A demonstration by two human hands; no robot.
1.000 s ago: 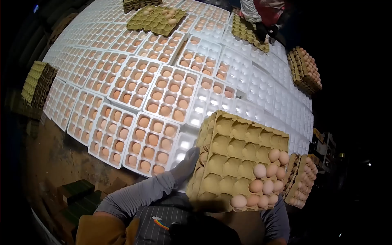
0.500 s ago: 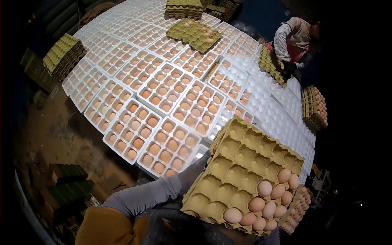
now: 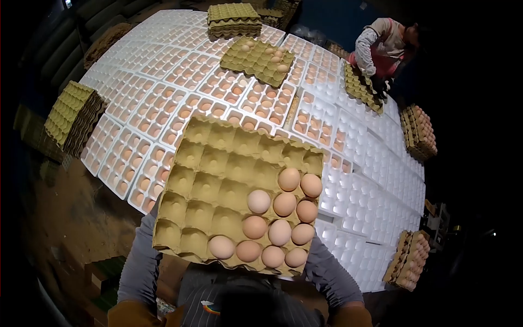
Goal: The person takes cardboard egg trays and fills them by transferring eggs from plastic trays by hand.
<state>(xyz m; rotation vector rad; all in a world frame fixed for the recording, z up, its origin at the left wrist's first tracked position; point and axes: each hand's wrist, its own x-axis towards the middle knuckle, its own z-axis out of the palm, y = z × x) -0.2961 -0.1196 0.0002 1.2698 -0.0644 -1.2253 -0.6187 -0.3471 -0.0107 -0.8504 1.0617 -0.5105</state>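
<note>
A cardboard egg tray (image 3: 204, 186) is held up in front of my body, tilted toward me. Several brown eggs (image 3: 280, 232) fill its right side and near edge, while the cups at its left and far side are bare. My left hand (image 3: 153, 217) grips the tray's left edge, its fingers hidden behind the cardboard. On the opposite side, my right hand (image 3: 315, 246) supports the lower right edge, also mostly covered by the tray. Under and beyond the tray lie white foam trays (image 3: 111, 133) with eggs in their cups.
Another cardboard tray with a few eggs (image 3: 256, 61) rests on the foam trays. Stacks of cardboard trays stand at the left (image 3: 71, 111) and back (image 3: 234, 20). Egg-filled stacks (image 3: 418, 131) line the right edge. A co-worker (image 3: 384, 46) handles a tray at the far right.
The egg tray has moved left and swung level in front of me, now covering the nearest foam trays. My right sleeve has come into clear view beside it.
</note>
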